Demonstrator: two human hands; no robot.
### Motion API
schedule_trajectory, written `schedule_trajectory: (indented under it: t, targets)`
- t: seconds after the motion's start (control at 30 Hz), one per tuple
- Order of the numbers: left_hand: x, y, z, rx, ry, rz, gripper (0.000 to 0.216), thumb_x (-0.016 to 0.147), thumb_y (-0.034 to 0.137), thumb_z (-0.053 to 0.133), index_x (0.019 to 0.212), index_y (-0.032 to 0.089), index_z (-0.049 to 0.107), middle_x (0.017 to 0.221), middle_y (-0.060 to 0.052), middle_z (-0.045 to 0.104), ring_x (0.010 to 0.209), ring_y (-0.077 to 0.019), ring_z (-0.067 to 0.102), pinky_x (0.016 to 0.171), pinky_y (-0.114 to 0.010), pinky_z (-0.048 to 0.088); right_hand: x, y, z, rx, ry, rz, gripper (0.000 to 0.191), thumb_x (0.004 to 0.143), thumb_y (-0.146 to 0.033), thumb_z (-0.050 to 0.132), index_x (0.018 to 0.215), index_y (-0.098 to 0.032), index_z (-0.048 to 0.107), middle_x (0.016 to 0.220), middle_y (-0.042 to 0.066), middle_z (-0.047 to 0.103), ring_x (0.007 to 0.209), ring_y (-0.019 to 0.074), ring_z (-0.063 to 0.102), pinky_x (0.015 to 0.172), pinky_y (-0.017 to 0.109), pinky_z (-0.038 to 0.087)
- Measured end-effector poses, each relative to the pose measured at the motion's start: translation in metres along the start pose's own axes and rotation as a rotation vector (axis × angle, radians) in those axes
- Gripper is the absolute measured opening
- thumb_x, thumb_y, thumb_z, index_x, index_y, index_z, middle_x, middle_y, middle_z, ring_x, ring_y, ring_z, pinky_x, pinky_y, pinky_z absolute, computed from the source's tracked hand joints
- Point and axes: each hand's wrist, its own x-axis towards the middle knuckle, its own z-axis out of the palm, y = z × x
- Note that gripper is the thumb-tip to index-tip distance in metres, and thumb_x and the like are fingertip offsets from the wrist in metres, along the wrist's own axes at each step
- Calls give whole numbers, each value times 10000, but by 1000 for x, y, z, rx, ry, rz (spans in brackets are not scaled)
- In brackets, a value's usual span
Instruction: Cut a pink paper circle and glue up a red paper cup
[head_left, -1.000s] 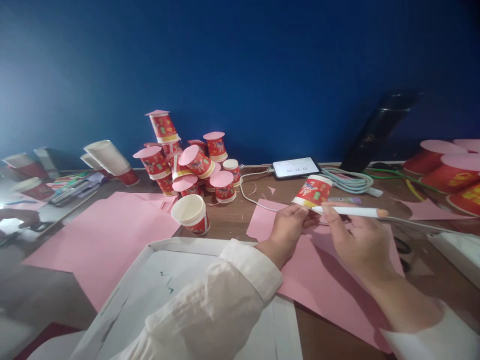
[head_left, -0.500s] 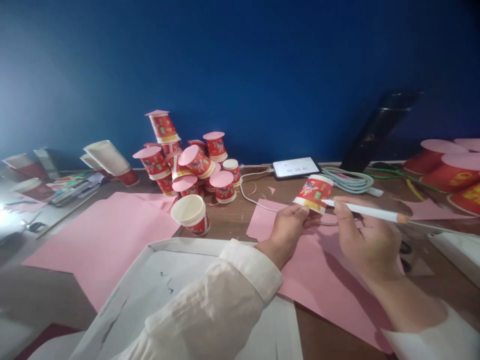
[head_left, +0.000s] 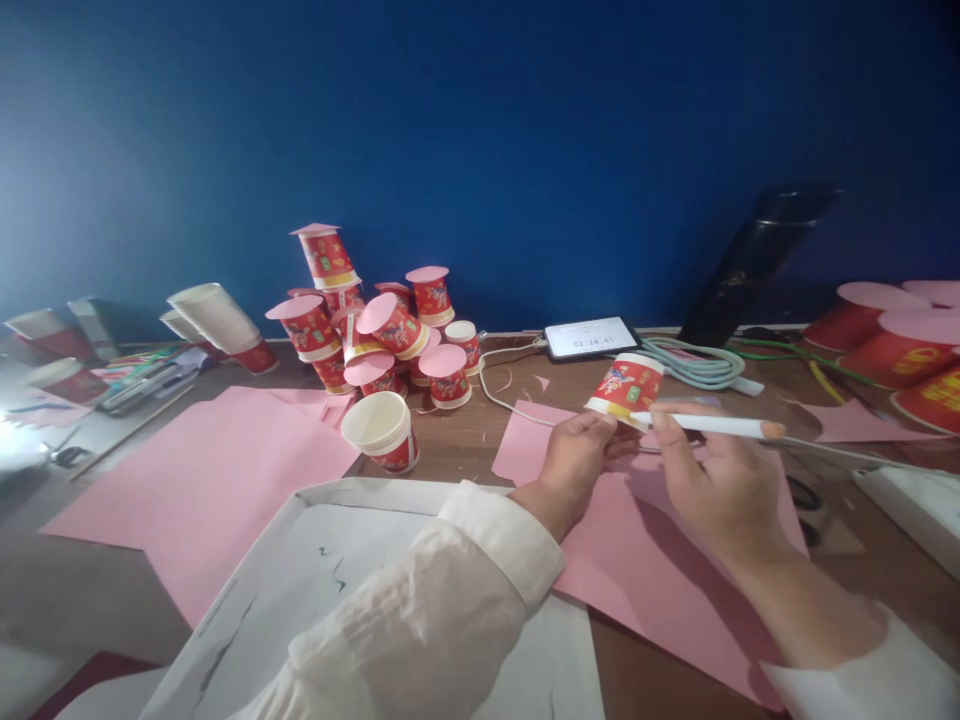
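Near the pink sheet's (head_left: 652, 585) far edge, a red cup (head_left: 627, 382) is being pinched by the left hand (head_left: 571, 462), a white pen (head_left: 731, 426) being clasped by the right hand (head_left: 724, 497).

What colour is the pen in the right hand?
The pen is white, with an orangey end; it shows best in the head view.

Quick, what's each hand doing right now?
Left hand: closed, holding a red paper cup.
Right hand: closed, holding a white pen-like tool pointed toward the cup.
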Motion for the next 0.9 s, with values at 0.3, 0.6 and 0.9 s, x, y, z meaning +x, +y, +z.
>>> schedule_trajectory:
  t: [0.3,0.6,0.9]
  targets:
    - [1,2,1,14,36,-47,170,940,271,648,960,119,721,931,-119,765,775,-175,708,732,-287,508,5,-4,-6,67,83,104,297,1024,-436,541,1023,-212,736,988,113,803,891,250,754,798,378,579]
    - [3,0,0,-24,53,-43,216,890,325,709,947,117,707,923,-119,756,777,-166,702,633,-241,455,2,4,0,155,105,35,234,1012,-381,579,1070,-213,732,1015,103,804,958,253,770,865,385,612]
    - [2,2,-2,-112,71,-24,264,849,346,759,982,121,722,933,-117,765,777,-170,712,642,-245,464,4,-1,-2,164,100,46,229,1010,-383,586,1065,-230,747,1017,86,821,945,246,789,779,350,636]
